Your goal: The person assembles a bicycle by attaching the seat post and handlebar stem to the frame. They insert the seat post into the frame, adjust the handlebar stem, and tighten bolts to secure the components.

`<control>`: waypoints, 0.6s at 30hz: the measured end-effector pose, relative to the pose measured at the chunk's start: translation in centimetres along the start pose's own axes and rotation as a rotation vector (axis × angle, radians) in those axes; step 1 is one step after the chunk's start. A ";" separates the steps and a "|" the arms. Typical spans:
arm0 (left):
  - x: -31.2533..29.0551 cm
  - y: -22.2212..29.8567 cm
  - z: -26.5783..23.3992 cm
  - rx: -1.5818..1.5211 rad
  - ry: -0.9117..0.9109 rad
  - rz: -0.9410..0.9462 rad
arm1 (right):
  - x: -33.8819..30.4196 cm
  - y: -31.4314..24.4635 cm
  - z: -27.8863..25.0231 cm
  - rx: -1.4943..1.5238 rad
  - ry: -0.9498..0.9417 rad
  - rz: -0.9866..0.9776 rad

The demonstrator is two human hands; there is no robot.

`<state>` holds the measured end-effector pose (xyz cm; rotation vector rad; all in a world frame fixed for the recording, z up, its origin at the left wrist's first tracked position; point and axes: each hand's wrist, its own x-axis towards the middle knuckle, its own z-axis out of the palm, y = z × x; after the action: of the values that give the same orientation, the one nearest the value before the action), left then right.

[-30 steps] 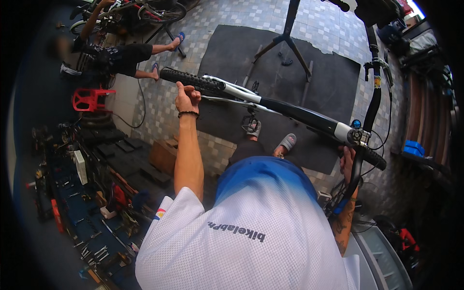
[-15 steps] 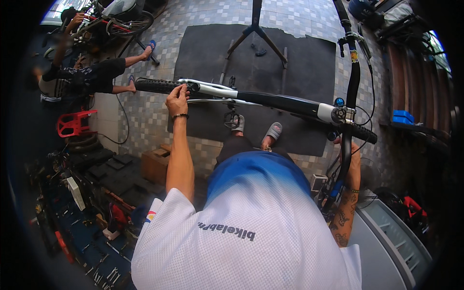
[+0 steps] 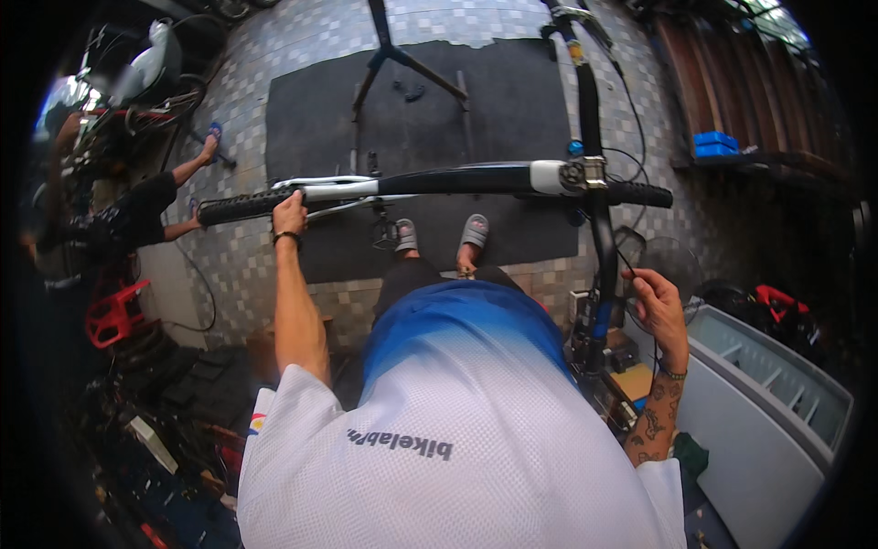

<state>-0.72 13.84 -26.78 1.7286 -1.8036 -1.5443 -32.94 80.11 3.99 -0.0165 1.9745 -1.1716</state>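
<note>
A bicycle with a black and white frame [image 3: 430, 183] stands crosswise before me, rear wheel on the left. My left hand [image 3: 290, 214] is closed at the rear end of the frame, where a white tube meets the knobby rear tyre [image 3: 240, 208]. Its fingertips are partly hidden. Beside the black handlebar [image 3: 604, 242] on the right, my right hand [image 3: 660, 305] pinches a thin black cable [image 3: 627, 263] between thumb and fingers. The cable's loop runs up toward the bar. Behind the handlebar, the front tyre [image 3: 642, 194] shows in part.
A dark mat [image 3: 311, 119] lies on the tiled floor, with a forked stand [image 3: 389, 53] on it. Another person [image 3: 137, 210] sits at the far left near a red plastic chair [image 3: 119, 311]. An open white chest [image 3: 732, 384] stands to my right. A blue box [image 3: 715, 144] rests on a wooden bench.
The whole view has shifted, so the bicycle sits further left. My right hand has come out from behind the handlebar with the cable. The left hand stays at the frame's rear.
</note>
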 end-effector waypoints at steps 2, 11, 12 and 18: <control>0.6 -0.3 -1.5 -0.067 -0.111 -0.008 | -1.3 -1.6 0.2 0.010 -0.005 -0.025; 2.3 1.4 -3.5 -0.075 -0.262 -0.244 | -4.3 -0.3 -2.9 0.671 -0.091 -0.207; 2.2 1.5 -3.7 -0.088 -0.281 -0.258 | -3.8 0.2 -2.9 0.767 -0.079 -0.263; -0.2 3.1 -2.6 -0.169 -0.275 -0.290 | -1.6 -0.1 -0.3 0.980 0.234 -0.534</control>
<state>-0.65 11.94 -23.21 1.8322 -1.5255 -2.0754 -32.14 80.86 5.18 0.1104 1.4075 -2.4786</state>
